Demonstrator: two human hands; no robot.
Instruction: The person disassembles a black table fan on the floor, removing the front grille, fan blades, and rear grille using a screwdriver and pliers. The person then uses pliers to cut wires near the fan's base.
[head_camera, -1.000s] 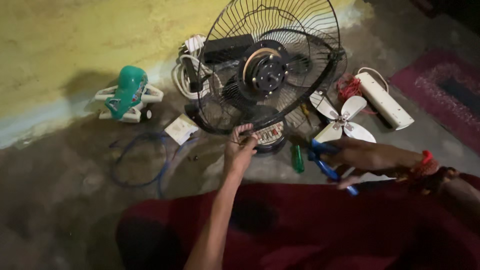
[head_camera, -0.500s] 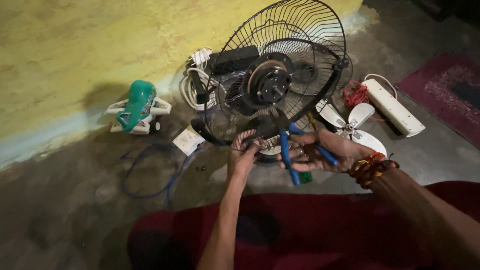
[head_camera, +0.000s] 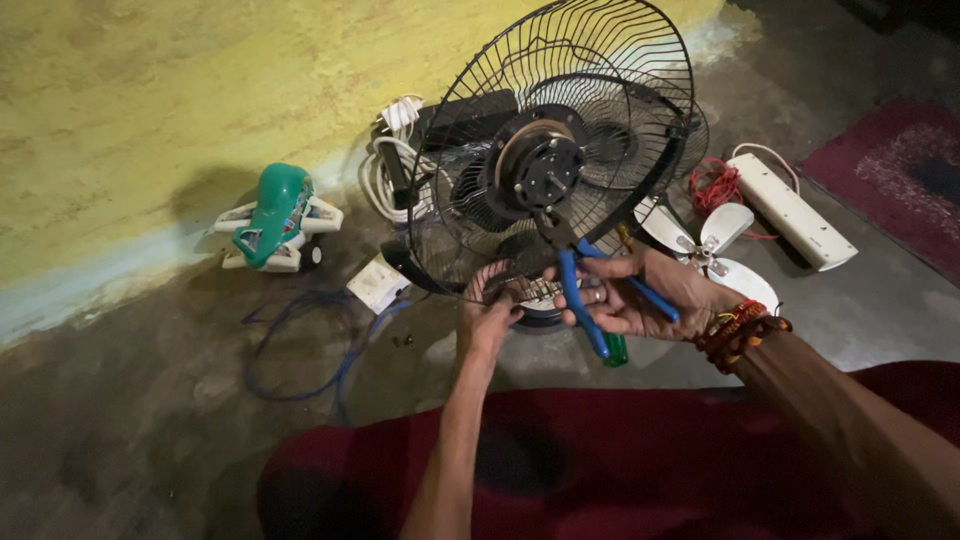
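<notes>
A black table fan with a wire rear guard (head_camera: 640, 110) stands on the floor, its motor hub (head_camera: 541, 165) facing me. My right hand (head_camera: 650, 295) grips blue-handled pliers (head_camera: 580, 275) whose jaws reach up to just below the hub. My left hand (head_camera: 487, 315) holds the lower rim of the guard by the fan's base. A green-handled screwdriver (head_camera: 615, 348) lies under my right hand.
White fan blades (head_camera: 715, 245) lie right of the fan, beside a white power strip (head_camera: 790, 210) with red wire. A green and white toy (head_camera: 275, 215), a white socket box (head_camera: 378, 283) and blue cable (head_camera: 300, 345) lie left. A yellow wall is behind.
My right hand brought the pliers from the floor at the right up to the fan's hub. The view moved closer to the fan. My left hand stayed on the guard's lower rim.
</notes>
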